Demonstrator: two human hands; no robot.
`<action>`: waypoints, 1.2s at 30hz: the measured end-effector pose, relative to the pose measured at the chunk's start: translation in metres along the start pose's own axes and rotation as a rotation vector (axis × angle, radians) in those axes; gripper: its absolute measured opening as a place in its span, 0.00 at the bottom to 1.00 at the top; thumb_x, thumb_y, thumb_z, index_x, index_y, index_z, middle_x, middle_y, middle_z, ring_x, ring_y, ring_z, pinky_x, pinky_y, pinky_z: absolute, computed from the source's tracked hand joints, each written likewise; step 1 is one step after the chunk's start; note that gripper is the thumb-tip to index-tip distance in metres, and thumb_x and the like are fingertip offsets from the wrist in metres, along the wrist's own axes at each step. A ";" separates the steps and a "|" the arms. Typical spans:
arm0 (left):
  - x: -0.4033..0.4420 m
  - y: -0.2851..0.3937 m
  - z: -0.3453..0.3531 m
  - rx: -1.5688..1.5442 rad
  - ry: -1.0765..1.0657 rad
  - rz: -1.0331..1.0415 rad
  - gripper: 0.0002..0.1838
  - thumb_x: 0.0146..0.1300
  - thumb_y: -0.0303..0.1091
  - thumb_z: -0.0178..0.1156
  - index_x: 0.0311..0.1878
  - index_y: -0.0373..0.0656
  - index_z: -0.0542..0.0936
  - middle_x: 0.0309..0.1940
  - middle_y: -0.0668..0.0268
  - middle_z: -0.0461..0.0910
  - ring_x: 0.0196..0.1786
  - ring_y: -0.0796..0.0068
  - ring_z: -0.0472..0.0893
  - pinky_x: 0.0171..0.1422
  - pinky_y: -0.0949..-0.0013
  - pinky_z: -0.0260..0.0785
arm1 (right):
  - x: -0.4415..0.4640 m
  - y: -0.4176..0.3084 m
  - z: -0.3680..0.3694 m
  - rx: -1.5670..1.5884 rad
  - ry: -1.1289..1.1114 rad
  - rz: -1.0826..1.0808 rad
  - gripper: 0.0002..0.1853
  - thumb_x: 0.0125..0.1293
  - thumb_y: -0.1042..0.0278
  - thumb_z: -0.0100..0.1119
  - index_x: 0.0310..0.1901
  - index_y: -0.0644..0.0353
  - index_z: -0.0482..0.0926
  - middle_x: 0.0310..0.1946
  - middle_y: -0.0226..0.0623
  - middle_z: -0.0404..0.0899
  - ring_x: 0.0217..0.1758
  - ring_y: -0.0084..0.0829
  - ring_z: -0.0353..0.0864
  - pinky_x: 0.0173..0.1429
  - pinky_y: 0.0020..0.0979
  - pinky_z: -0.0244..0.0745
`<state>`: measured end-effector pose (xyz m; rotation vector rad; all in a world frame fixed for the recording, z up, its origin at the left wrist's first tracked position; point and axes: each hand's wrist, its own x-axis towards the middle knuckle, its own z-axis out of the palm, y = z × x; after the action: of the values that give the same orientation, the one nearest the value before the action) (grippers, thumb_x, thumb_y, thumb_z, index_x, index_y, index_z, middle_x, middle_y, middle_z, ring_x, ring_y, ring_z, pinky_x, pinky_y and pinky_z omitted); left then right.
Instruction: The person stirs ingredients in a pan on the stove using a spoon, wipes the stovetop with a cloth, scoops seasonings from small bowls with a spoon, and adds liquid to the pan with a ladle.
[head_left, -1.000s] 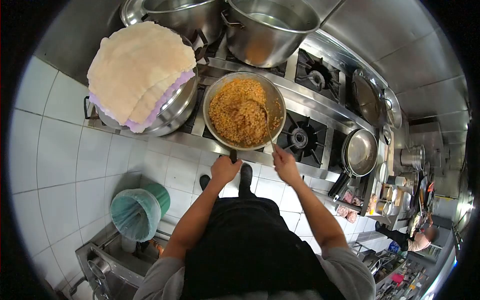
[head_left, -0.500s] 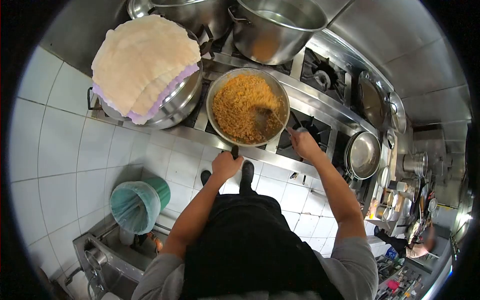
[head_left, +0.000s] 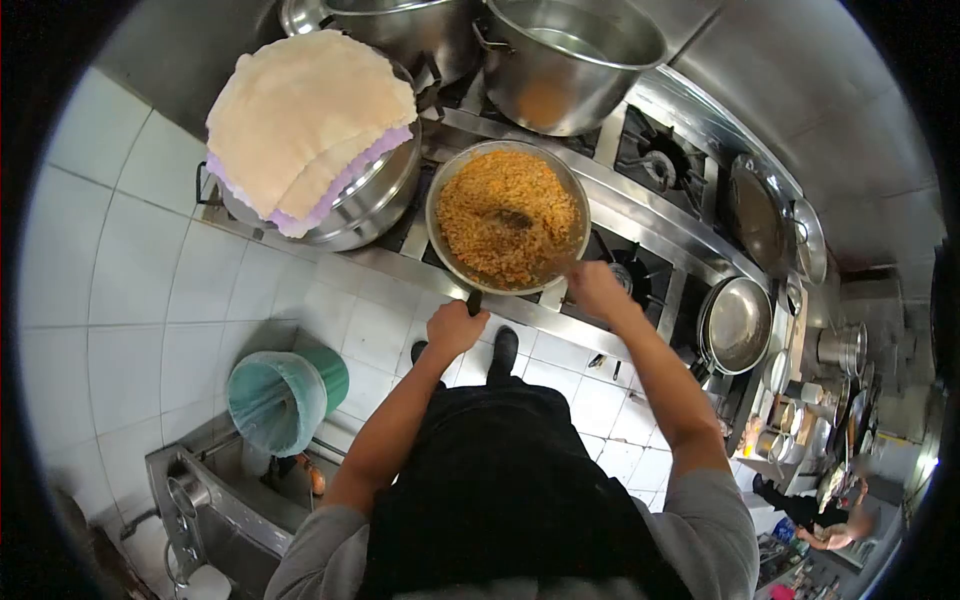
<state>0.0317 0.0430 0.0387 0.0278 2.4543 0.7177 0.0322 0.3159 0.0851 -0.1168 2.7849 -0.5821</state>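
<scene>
A frying pan [head_left: 437, 238] sits on the stove, filled with an orange, grainy food [head_left: 508, 205] that looks like rice. My left hand [head_left: 457, 328] is closed around the pan's black handle [head_left: 474, 300] at the front. At the pan's right front edge, my right hand [head_left: 600, 292] is closed on the end of a spoon, smeared by motion. The dark spoon head [head_left: 515, 218] is partly sunk in the middle of the food. Much of the spoon's handle is blurred.
Left of the pan, flat pale dough sheets [head_left: 310, 120] with purple edges cover a large steel pot [head_left: 375, 200]. Steel pots [head_left: 570, 80] stand behind. Stacked pans [head_left: 738, 312] lie right. A lined bin [head_left: 275, 400] and sink [head_left: 235, 500] are lower left. Another person [head_left: 825, 525] works far right.
My right hand has turned and lowered slightly beside the pan, and the spoon head has moved left into the food's middle. My left hand keeps its grip. The whole view has shifted slightly.
</scene>
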 end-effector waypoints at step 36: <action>-0.002 -0.001 0.009 -0.064 0.067 -0.014 0.24 0.55 0.53 0.59 0.35 0.35 0.82 0.32 0.46 0.82 0.41 0.45 0.82 0.48 0.50 0.73 | 0.011 0.014 -0.093 0.013 0.014 -0.105 0.17 0.66 0.64 0.51 0.53 0.63 0.78 0.36 0.58 0.80 0.39 0.54 0.81 0.47 0.46 0.75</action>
<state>0.0380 0.0459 0.0334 -0.0388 2.4903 0.8027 -0.0063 0.3624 0.1575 -0.2586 2.8011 -0.6289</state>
